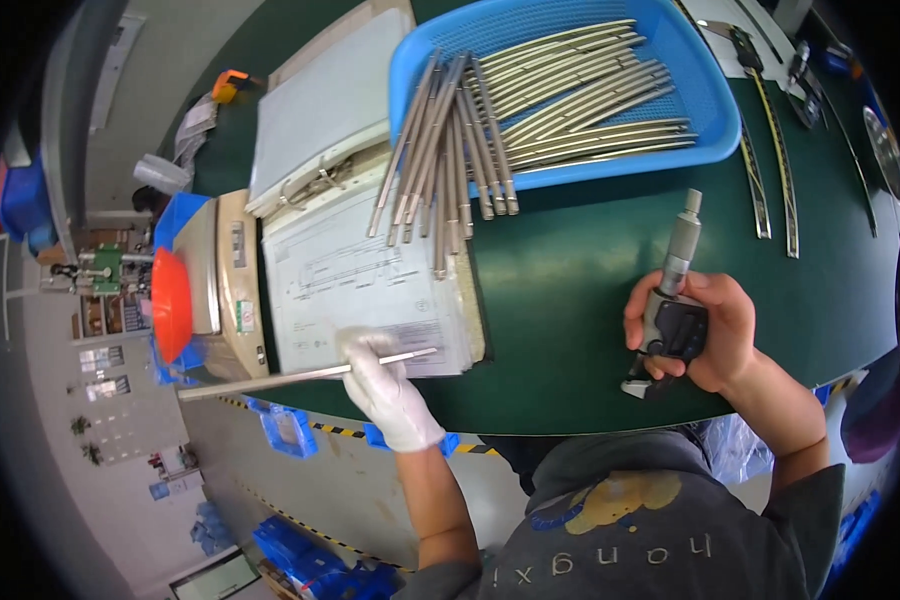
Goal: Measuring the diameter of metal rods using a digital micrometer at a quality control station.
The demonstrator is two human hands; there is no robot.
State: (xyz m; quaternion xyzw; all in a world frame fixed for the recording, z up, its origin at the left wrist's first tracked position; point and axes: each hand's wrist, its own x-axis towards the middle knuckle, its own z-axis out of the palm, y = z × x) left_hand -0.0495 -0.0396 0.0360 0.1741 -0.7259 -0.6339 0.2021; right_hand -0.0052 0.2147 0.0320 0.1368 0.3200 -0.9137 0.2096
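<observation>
My left hand [382,392], in a white glove, is closed round a long thin metal rod [270,381]. The rod lies nearly level, its short end over the papers and its long end reaching left past the table's edge. In my bare right hand [722,325] is a micrometer [677,318], with a dark body and a silver thimble pointing up and away from me. Nothing shows between its measuring faces, and rod and micrometer are well apart. Beyond my hands, several similar metal rods [448,150] rest across the near left rim of a blue plastic basket [610,170].
More shiny strips [580,95] lie inside the basket. An open ring binder [320,185] with drawings sits left of centre, beside a scale [236,280] bearing an orange-red bowl [172,305]. Calipers [770,150] lie at the right on the green table [560,260].
</observation>
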